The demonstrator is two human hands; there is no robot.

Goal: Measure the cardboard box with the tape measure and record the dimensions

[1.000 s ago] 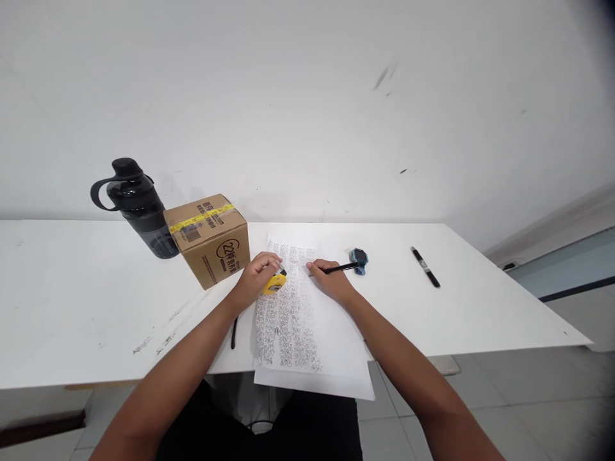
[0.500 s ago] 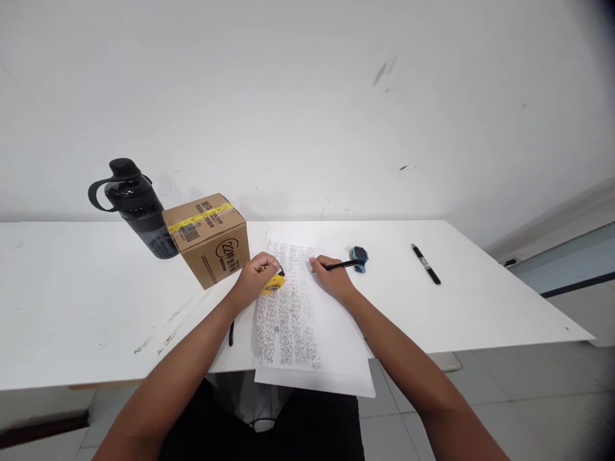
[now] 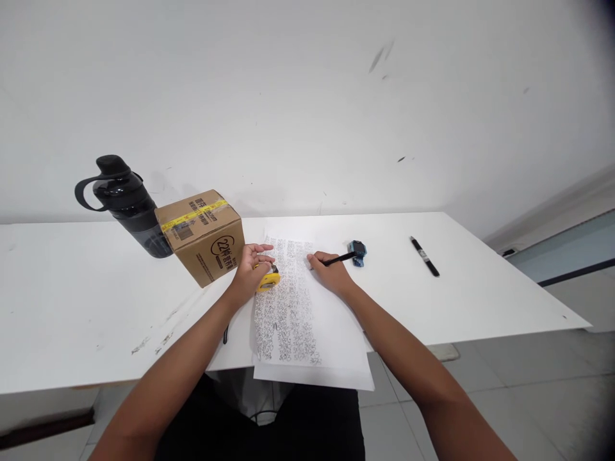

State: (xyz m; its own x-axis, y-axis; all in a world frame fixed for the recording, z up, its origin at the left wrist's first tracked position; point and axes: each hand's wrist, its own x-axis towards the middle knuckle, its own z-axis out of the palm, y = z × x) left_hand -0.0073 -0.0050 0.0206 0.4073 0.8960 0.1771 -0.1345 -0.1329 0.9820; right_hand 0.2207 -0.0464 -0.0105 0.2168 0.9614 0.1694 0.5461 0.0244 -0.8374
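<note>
My left hand [image 3: 249,272] has its fingers spread and stretched forward, with the thumb against a yellow and black tape measure [image 3: 270,281]. The tape measure rests on the left side of a white paper sheet [image 3: 339,333], which carries several columns of dense black handwriting. In my right hand [image 3: 331,271] is a black pen [image 3: 342,258], pinched with its point down near the top of the sheet, beside the last column. Whether the pen tip touches the paper I cannot tell, since the fingers partly cover it.
A cardboard box [image 3: 206,243] with yellow tape stands left of the paper, and a black bottle [image 3: 132,205] leans in view behind it. To the right lie a blue smartwatch [image 3: 358,250] and another black pen [image 3: 425,256]. A black strap [image 3: 225,335] lies by my left forearm.
My left hand's fingers have uncurled from the tape measure and stretched out. My right hand keeps the pen at nearly the same spot. The view has shifted slightly.
</note>
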